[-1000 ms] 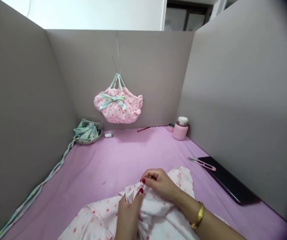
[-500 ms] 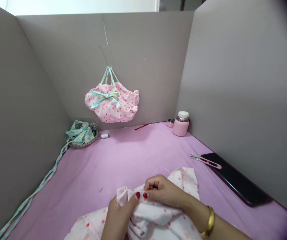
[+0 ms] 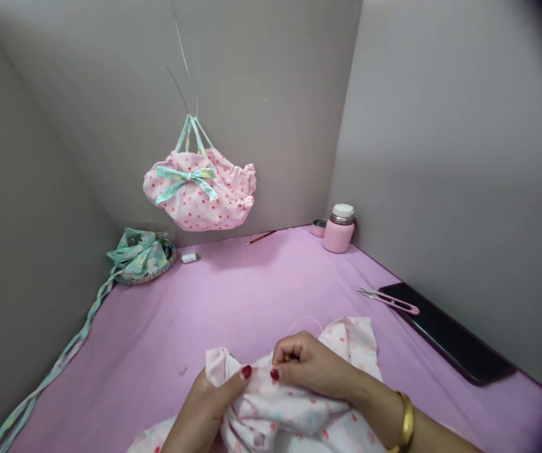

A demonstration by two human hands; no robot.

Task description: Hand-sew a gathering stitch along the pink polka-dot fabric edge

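Observation:
White cotton fabric (image 3: 294, 412) with pink and red dots is bunched up at the near edge of the table. My left hand (image 3: 209, 399) pinches its upper edge, thumb on top and the fingers hidden behind the cloth. Just to the right, my right hand (image 3: 306, 365) is closed at the same edge, thumb against curled fingers; whether a needle is between them I cannot make out. A thin pale thread (image 3: 305, 319) loops up behind the right hand over the table.
A dotted pink garment (image 3: 205, 204) with a green bow hangs at the back wall. Below it are a basket (image 3: 158, 274) of green fabric, a thread spool (image 3: 190, 258) and a red pencil-like stick (image 3: 260, 238). Right: pink jar (image 3: 338, 236), thread snips (image 3: 393, 302) on a black flat case (image 3: 450, 336).
My left hand has slid left along the fabric edge, away from my right hand, and the cloth between them is stretched flatter. The view has tipped down slightly.

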